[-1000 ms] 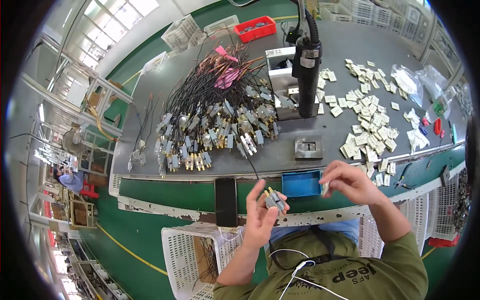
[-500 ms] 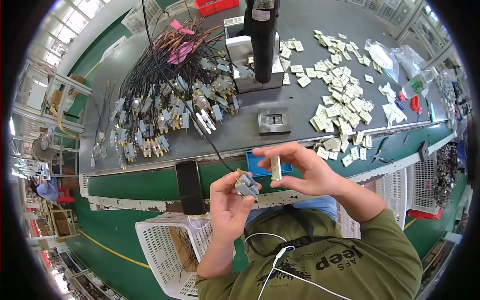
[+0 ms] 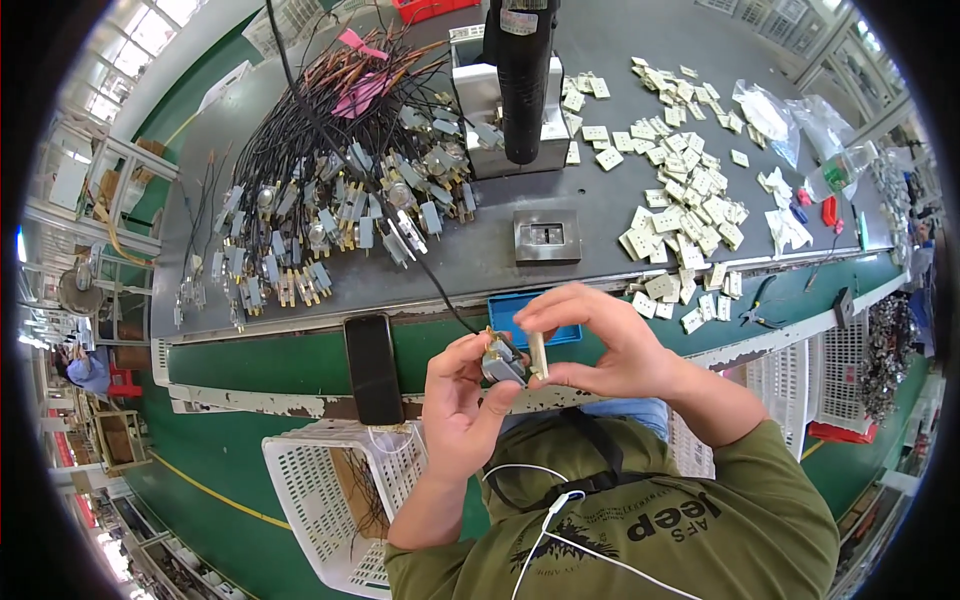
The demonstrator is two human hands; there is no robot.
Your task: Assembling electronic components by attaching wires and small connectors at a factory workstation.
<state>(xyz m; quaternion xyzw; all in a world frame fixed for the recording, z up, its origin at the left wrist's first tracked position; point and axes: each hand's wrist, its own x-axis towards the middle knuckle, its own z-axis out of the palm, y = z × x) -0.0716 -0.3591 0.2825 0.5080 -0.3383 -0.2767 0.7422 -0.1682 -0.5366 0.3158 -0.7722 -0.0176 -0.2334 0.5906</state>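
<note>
Between the fingers and thumb of my left hand (image 3: 455,405) sits a grey socket assembly (image 3: 502,360), its black cable running up toward the bench. My right hand (image 3: 610,345) pinches a cream cover plate (image 3: 538,355) on edge, close beside the assembly; whether the two touch I cannot make out. Both hands are above the bench's front edge, over a blue tray (image 3: 565,335). Beyond them stands a metal fixture block (image 3: 547,238) with a rectangular recess. A pile of similar cabled assemblies (image 3: 340,215) lies at the left, and many loose cream plates (image 3: 690,210) are scattered at the right.
A press (image 3: 522,90) with a dark column rises behind the fixture. A black phone (image 3: 374,370) rests at the front edge, above a white basket (image 3: 330,500). Pliers (image 3: 760,305), plastic bags (image 3: 770,115) and a bottle (image 3: 840,170) lie at the right.
My right hand has brought the cream plate left and closer to the grey assembly. My left hand has shifted slightly right, turning the assembly a little.
</note>
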